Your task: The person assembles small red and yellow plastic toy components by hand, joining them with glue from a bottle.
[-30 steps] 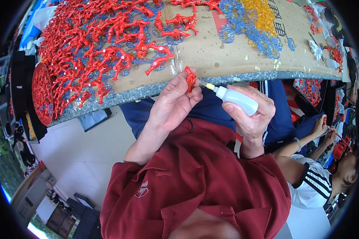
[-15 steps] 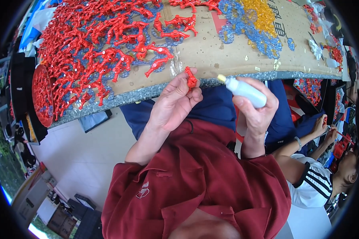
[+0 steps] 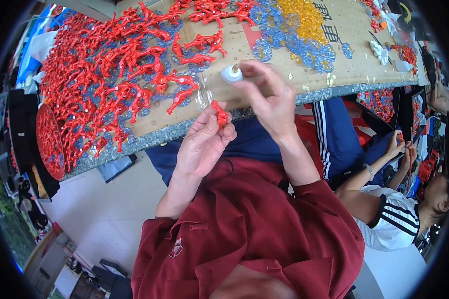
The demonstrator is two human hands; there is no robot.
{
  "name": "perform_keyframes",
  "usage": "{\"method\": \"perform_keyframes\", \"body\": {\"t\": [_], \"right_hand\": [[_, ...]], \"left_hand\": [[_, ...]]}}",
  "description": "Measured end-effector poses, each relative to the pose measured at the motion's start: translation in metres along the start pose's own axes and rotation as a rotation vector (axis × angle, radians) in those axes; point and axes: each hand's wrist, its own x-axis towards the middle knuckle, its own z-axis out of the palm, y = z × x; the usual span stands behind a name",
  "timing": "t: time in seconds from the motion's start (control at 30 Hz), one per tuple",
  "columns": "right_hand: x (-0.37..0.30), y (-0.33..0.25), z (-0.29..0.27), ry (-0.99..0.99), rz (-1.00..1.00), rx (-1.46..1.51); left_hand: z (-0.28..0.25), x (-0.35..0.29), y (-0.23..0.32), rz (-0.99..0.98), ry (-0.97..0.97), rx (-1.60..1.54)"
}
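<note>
Held between the thumb and fingers of my left hand (image 3: 204,137) is a small red plastic figure piece (image 3: 220,114), just in front of the table's near edge. A white squeeze bottle (image 3: 232,74) with a pale yellowish tip stands on the cardboard-covered table, seen from above. My right hand (image 3: 272,97) is right beside it, thumb and fingers apart around its near right side; whether a fingertip still touches it is hard to tell. To the left, many red toy figures (image 3: 134,65) lie on clear bluish plastic pieces.
Blue and yellow clear plastic pieces (image 3: 302,32) are heaped at the back. A round red tray (image 3: 51,142) of small red parts sits at the left edge. To my right, a co-worker in a white striped shirt (image 3: 391,217) holds a small red part.
My right hand has moved left and forward over the table; the bottle, held in it before, now stands upright there, the fingers opened. My left hand keeps the red piece.
</note>
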Motion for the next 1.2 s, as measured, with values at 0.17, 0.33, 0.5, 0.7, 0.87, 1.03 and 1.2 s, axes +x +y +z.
{"method": "perform_keyframes", "body": {"t": [0.17,0.33,0.5,0.7,0.87,1.03,1.2], "right_hand": [[0.022,0.021,-0.021,0.171,-0.182,-0.521],[0.015,0.018,-0.023,0.082,-0.15,-0.524],[0.003,-0.004,-0.035,-0.038,0.05,-0.414],[-0.013,-0.031,-0.046,-0.241,0.204,-0.16],[-0.025,-0.028,-0.053,-0.364,0.129,-0.062],[-0.027,-0.012,-0.055,-0.489,0.436,0.453],[-0.031,0.001,-0.051,-0.398,0.658,0.882]], "left_hand": [[0.003,0.005,-0.001,-0.019,-0.011,0.015],[0.006,0.005,-0.004,-0.025,-0.008,0.034],[0.009,0.006,-0.005,-0.031,-0.007,0.057],[0.015,0.011,-0.009,-0.073,-0.052,0.109],[0.012,0.011,-0.009,-0.115,-0.099,0.127],[0.007,0.009,-0.008,-0.107,-0.122,0.147],[0.008,0.007,-0.008,-0.052,-0.104,0.216]]}}
